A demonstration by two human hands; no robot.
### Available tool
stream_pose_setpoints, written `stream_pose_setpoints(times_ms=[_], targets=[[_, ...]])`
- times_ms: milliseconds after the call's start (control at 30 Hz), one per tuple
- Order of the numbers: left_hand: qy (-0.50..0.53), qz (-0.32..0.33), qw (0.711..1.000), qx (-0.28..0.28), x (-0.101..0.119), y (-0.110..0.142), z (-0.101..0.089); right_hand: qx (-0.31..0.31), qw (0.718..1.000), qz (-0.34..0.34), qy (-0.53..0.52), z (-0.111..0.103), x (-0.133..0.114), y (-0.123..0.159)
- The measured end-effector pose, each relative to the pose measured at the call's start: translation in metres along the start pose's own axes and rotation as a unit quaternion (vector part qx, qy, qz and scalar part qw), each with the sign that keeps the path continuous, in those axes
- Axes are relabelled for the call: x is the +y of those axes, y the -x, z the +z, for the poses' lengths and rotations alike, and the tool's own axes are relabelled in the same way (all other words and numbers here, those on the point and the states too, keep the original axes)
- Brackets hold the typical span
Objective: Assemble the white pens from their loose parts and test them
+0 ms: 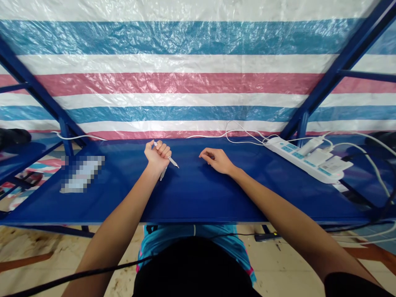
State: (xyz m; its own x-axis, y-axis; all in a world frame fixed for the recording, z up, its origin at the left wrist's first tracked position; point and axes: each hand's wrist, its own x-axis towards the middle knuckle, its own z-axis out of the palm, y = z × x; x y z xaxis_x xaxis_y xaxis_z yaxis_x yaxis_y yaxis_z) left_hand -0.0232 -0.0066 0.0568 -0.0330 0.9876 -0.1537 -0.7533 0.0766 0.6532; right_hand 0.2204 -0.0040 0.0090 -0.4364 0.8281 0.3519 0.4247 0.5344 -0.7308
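Note:
My left hand (158, 154) is closed in a fist around a white pen (174, 163), just above the blue table. The pen's pointed end sticks out at the little-finger side, tilted down to the right, and a bit of its other end shows by the thumb. Below the fist a second slim, pale piece (163, 173) points down to the left; I cannot tell whether it is another pen. To the right, my right hand (219, 161) is over the table with its fingers curled and thumb against the index finger. Nothing shows in it.
The blue table (198, 202) has a metal frame on both sides. A white power strip (305, 159) with plugged-in adapters lies at the right, its white cable (244, 131) running along the back. A blurred-out pale object (83, 175) lies at the left. Behind hangs a striped plastic sheet (185, 84).

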Motion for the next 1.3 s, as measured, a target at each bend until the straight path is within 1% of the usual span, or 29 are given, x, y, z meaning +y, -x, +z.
stream_pose_setpoints(times_ms=[233,400,700,1033,1300], targets=[[-0.022,-0.009,1.0,-0.013,-0.001,-0.003,-0.002,-0.028,0.999,0.007,0.017,-0.001,-0.002,-0.001],[-0.008,-0.012,1.0,-0.022,-0.003,-0.002,0.001,-0.049,0.998,0.014,0.031,-0.001,-0.002,-0.002],[0.003,-0.026,1.0,0.001,-0.001,0.003,0.005,-0.07,0.996,0.016,0.055,-0.004,-0.007,-0.002],[0.071,-0.06,0.996,0.017,-0.003,0.009,0.013,-0.082,0.994,0.021,0.071,-0.003,-0.005,-0.002],[0.072,-0.039,0.996,0.038,-0.002,0.007,0.012,-0.087,0.994,0.025,0.068,-0.005,-0.005,-0.003]])
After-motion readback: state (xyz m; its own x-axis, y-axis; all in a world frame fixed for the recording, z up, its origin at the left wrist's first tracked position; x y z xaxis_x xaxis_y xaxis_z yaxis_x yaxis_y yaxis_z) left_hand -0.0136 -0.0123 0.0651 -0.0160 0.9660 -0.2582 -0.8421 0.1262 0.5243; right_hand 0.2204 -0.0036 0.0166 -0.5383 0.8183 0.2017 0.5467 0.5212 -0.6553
